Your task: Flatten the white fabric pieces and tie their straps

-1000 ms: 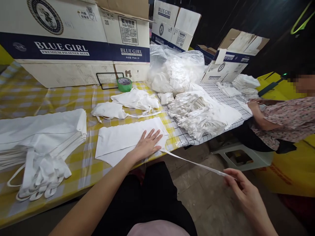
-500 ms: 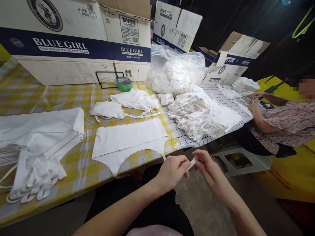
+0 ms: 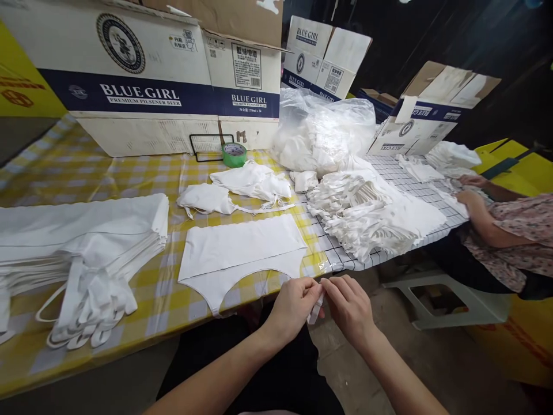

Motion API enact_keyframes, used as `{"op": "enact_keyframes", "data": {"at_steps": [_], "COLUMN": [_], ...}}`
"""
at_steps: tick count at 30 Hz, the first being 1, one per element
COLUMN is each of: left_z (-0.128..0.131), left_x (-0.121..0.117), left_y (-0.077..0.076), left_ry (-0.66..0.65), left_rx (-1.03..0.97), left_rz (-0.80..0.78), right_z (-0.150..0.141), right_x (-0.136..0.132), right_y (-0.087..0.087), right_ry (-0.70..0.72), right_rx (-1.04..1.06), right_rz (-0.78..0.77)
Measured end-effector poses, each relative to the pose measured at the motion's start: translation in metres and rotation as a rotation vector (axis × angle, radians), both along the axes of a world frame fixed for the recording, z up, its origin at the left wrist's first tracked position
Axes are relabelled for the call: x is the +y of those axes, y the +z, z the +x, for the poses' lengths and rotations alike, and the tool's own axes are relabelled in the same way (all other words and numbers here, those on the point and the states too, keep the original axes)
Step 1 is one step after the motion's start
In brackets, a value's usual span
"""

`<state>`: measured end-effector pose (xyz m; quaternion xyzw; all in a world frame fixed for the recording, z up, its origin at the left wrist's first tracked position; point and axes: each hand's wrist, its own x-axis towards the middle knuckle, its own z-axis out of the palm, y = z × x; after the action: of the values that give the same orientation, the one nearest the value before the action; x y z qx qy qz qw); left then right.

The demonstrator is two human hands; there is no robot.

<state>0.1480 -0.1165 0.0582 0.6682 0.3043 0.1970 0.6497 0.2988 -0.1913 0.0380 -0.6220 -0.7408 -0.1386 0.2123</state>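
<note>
My left hand [image 3: 290, 306] and my right hand [image 3: 351, 306] meet just off the table's front edge, fingertips touching. Both pinch a narrow white fabric strap [image 3: 315, 312], whose loose end hangs below the fingers. Behind them a white sleeveless garment [image 3: 242, 245] lies flat, with its curved neckline toward me. One of its shoulder ends runs toward my left hand; whether it joins the strap is hidden. To the left stands a thick pile of folded white garments [image 3: 125, 230], several strap ends bunched at its front.
Crumpled white pieces [image 3: 254, 181] lie behind the garment, near a roll of green tape [image 3: 234, 154]. A heap of white garments [image 3: 363, 216] and a clear plastic bag [image 3: 324, 124] are at right. Cartons [image 3: 173, 98] line the back. A co-worker's hands [image 3: 473, 193] handle white cloth far right.
My right hand has moved in against my left, its fingers now closed over the strap. The strap end now points downward. The view has turned slightly left.
</note>
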Motion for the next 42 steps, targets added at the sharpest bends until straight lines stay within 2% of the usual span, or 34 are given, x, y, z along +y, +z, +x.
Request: {"op": "enact_keyframes", "data": {"at_steps": [2, 6, 8, 11, 14, 16, 19, 23, 27, 33, 42], "left_z": [-0.008, -0.031, -0.041, -0.048, -0.046, -0.044, -0.041, -0.042, -0.041, -0.038, -0.037], "left_x": [0.017, 0.069, 0.094, 0.117, 0.123, 0.123, 0.123, 0.127, 0.134, 0.138, 0.137], "left_y": [-0.008, -0.03, -0.04, -0.047, -0.047, -0.048, -0.052, -0.058, -0.061, -0.062, -0.066], "left_ry": [0.04, 0.223, 0.159, -0.031, -0.138, -0.162, -0.089, 0.058, 0.084, 0.092, 0.128], "left_rx": [0.043, 0.279, 0.377, 0.442, 0.492, 0.515, 0.495, 0.385, 0.332, 0.335, 0.322], "left_rz": [0.154, 0.698, 0.861, 1.007, 1.146, 1.21, 1.176, 0.91, 0.742, 0.676, 0.662], "right_z": [-0.003, -0.013, -0.02, -0.027, -0.03, -0.03, -0.031, -0.033, -0.038, -0.044, -0.049], "right_x": [0.008, 0.026, 0.037, 0.058, 0.083, 0.098, 0.117, 0.134, 0.142, 0.144, 0.146], "right_y": [-0.004, -0.007, -0.008, -0.01, -0.013, -0.016, -0.021, -0.026, -0.029, -0.029, -0.029], "right_ry": [0.003, -0.064, -0.103, -0.1, -0.066, -0.049, -0.03, -0.042, -0.057, -0.037, -0.011], "right_rx": [0.173, 0.598, 0.79, 0.998, 1.076, 1.108, 1.135, 1.072, 0.989, 0.892, 0.781], "right_rz": [-0.004, -0.078, -0.172, -0.303, -0.382, -0.422, -0.466, -0.481, -0.472, -0.441, -0.377]}}
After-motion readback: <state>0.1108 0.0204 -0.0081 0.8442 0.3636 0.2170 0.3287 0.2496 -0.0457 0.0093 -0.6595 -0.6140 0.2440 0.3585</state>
